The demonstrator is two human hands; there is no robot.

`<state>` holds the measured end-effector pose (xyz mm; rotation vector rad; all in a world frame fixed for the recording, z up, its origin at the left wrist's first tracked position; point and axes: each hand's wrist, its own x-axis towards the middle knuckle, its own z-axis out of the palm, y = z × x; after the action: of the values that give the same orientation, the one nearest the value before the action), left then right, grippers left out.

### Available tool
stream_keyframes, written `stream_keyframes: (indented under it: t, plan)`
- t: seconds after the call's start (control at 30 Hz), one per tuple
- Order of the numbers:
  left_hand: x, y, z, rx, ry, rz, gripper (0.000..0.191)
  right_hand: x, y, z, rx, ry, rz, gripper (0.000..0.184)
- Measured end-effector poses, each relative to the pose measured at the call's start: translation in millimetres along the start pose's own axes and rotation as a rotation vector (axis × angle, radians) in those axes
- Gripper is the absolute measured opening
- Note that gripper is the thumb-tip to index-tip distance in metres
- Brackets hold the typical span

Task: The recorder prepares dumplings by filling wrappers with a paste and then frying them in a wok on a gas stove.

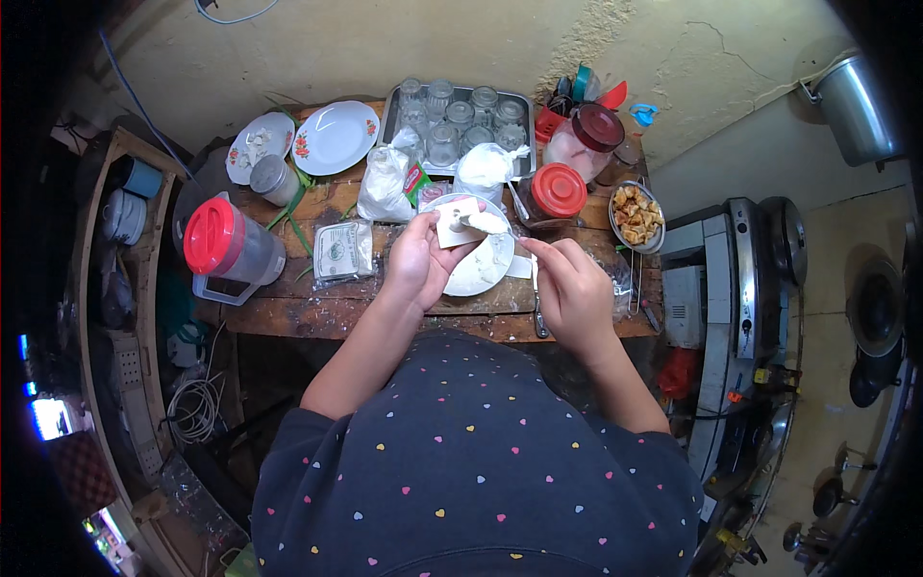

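Observation:
Across the fingers of my left hand (416, 258) lies a small pale square sheet (448, 235), seemingly a dough wrapper, with a small dark spot near its middle. My right hand (579, 292) grips the thin handle of a spoon (513, 235), its bowl loaded with a white soft mass (487, 223) that overlaps the sheet's right side. Both hands are above a white bowl (470, 281) with whitish smears inside. Beside the bowl, partly behind my right hand, a table knife (539, 322) lies on the wooden table (288, 317).
A plastic packet (343, 249) and a red-lidded pitcher (234, 245) stand left. Farther back are plates (335, 141), bags of white powder (384, 189) and a metal tray (531, 108) of upturned glasses. Red-lidded jars (559, 191) and a bowl of fried pieces (636, 216) are right.

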<state>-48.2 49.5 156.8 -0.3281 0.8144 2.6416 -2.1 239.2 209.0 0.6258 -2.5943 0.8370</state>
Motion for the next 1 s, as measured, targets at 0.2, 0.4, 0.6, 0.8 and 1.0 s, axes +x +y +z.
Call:
stream_keyframes:
  t: [0.2,0.4,0.6,0.8,1.0]
  plan:
    - [6,-6,-11,0.049,0.039,0.007,0.044,2,-4,-6,0.038,0.007,0.03,0.028]
    - [6,-10,-10,0.14,0.12,0.061,0.041,6,-6,-8,0.061,0.002,0.037,0.027]
    - [6,-16,-13,0.135,0.1,0.029,0.043,8,-6,-7,0.07,0.011,0.035,0.028]
    - [8,-22,-23,0.127,0.05,0.006,0.044,14,-8,-10,0.098,0.041,0.013,0.027]
    - [10,-19,-24,0.06,0.054,0.014,0.045,15,-10,-15,0.173,-0.025,0.145,0.021]
